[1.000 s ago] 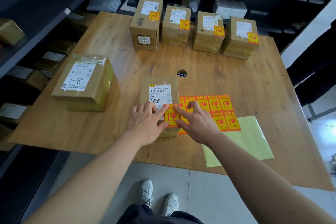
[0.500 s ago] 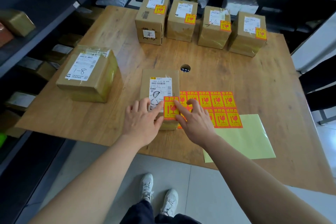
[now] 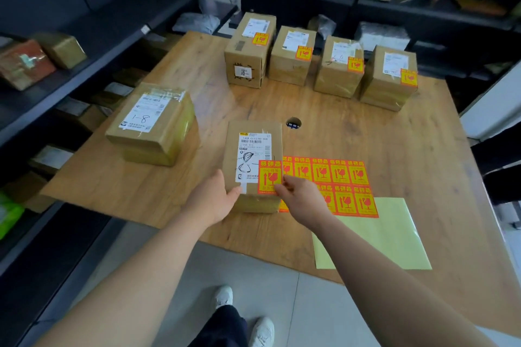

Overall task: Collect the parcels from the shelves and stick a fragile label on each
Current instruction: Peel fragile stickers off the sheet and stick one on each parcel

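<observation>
Brown cardboard forms the small parcel (image 3: 253, 155) that stands near the front edge of the light wooden table (image 3: 366, 132), a white shipping label (image 3: 252, 156) laid along its top. An orange-red and yellow fragile label (image 3: 269, 177) is stuck on the near right corner of that top, overlapping the white label's edge. The left hand (image 3: 212, 200) is laid against the parcel's near left side, fingers loosely spread around the corner and the thumb resting on the top edge, so the box is steadied rather than lifted. The right hand (image 3: 303, 198) is half open beside the parcel's near right corner; its fingertips are set at the fragile label's lower right edge, and nothing is gripped by it.

Just right of the parcel, a sheet of orange-red fragile stickers (image 3: 338, 186) lies flat on the table, partly covered by the right hand. A pale yellow backing sheet (image 3: 386, 234) is seen nearer and further right, overhanging the table's front edge.

To the left, a larger brown taped parcel (image 3: 153, 124) marked "1-8" is placed apart, with no orange sticker seen on it. Along the far edge, four brown cardboard boxes (image 3: 318, 62) are lined up in a row, each bearing a fragile sticker. Dark shelving (image 3: 84, 45) holding more parcels runs along the left.
</observation>
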Available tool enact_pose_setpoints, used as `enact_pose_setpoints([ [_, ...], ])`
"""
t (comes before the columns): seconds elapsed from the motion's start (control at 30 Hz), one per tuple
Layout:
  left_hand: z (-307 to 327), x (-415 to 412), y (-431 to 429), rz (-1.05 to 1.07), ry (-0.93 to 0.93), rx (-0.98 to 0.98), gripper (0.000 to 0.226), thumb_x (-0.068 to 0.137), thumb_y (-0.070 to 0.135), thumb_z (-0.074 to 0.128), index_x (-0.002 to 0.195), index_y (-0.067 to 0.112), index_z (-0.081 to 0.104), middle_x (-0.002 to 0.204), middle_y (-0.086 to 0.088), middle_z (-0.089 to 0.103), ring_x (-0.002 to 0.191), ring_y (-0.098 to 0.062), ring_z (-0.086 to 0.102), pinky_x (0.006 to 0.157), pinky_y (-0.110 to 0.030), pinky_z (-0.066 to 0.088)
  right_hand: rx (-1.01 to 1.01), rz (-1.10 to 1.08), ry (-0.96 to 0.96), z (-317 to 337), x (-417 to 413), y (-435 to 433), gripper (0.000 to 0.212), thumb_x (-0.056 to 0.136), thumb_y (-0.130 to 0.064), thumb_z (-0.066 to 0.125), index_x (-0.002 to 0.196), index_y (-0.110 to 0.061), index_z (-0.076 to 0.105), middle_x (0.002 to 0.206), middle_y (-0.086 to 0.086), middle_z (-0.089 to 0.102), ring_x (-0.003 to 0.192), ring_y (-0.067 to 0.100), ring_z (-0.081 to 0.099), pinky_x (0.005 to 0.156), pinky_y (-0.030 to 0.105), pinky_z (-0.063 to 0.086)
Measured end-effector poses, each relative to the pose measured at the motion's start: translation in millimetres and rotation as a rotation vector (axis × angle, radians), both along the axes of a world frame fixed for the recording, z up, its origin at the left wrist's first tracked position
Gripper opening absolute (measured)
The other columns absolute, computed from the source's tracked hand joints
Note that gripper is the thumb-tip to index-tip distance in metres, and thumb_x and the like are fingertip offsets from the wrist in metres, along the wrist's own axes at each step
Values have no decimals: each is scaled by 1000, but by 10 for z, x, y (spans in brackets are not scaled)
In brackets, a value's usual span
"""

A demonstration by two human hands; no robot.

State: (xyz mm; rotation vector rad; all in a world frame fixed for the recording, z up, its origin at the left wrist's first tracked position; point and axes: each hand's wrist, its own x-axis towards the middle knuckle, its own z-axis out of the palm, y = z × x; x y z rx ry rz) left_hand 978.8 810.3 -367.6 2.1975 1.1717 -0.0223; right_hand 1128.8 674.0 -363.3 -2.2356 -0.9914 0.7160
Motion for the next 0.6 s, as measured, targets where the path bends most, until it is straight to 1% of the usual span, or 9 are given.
enact_pose_setpoints([
  [0.03, 39, -2, -4, 7, -18, 0, 44, 92, 43, 51, 125, 15, 46, 122, -1, 61, 106, -23, 58, 86, -38, 50, 3, -10, -18, 32, 13, 19, 28, 97, -34, 48, 90, -12, 63, 76, 3, 64, 58, 15, 50, 46, 28, 32],
  [0.1, 125, -1, 17, 14, -53, 32, 47, 92, 43, 51, 130, 15, 45, 124, 1, 59, 108, -22, 57, 86, -34, 48, 19, -11, -56, 114, 61, 60, 29, 96, -35, 49, 86, -12, 64, 68, 2, 60, 55, 15, 47, 45, 28, 28],
  [0.17, 236, 20, 74, 28, -107, 64, 43, 92, 44, 52, 127, 20, 49, 120, 5, 61, 105, -20, 58, 82, -33, 48, 42, -3, -81, 227, 128, 134, 30, 95, -36, 50, 85, -13, 65, 65, 2, 58, 56, 17, 48, 46, 29, 30],
  [0.23, 354, 67, 179, 41, -174, 80, 37, 91, 44, 54, 122, 24, 52, 114, 7, 63, 99, -18, 59, 82, -34, 50, 78, 9, -111, 366, 207, 252, 29, 95, -36, 50, 85, -14, 66, 63, 1, 56, 59, 20, 48, 48, 30, 32],
  [0.3, 466, 132, 339, 58, -237, 87, 37, 89, 45, 55, 121, 26, 53, 113, 9, 64, 98, -16, 60, 83, -37, 51, 113, 11, -137, 508, 280, 407, 28, 95, -37, 49, 89, -17, 68, 63, -2, 56, 57, 17, 47, 49, 30, 33],
  [0.37, 602, 207, 531, 68, -271, 111, 39, 89, 47, 55, 122, 27, 53, 111, 11, 65, 97, -16, 61, 83, -39, 52, 155, 9, -150, 654, 357, 598, 27, 96, -37, 49, 92, -19, 68, 66, -2, 59, 57, 14, 49, 50, 30, 35],
  [0.47, 798, 315, 875, 88, -293, 176, 38, 88, 48, 55, 117, 24, 55, 105, 9, 65, 94, -19, 62, 80, -38, 52, 191, 21, -197, 846, 469, 969, 26, 96, -36, 49, 97, -19, 69, 74, 0, 64, 67, 18, 54, 56, 30, 38],
  [0.6, 1042, 447, 1451, 100, -312, 241, 37, 90, 46, 55, 119, 23, 56, 109, 6, 64, 94, -18, 59, 75, -34, 49, 221, 43, -226, 1050, 602, 1608, 29, 96, -37, 48, 99, -18, 70, 84, 1, 69, 76, 21, 59, 67, 36, 49],
])
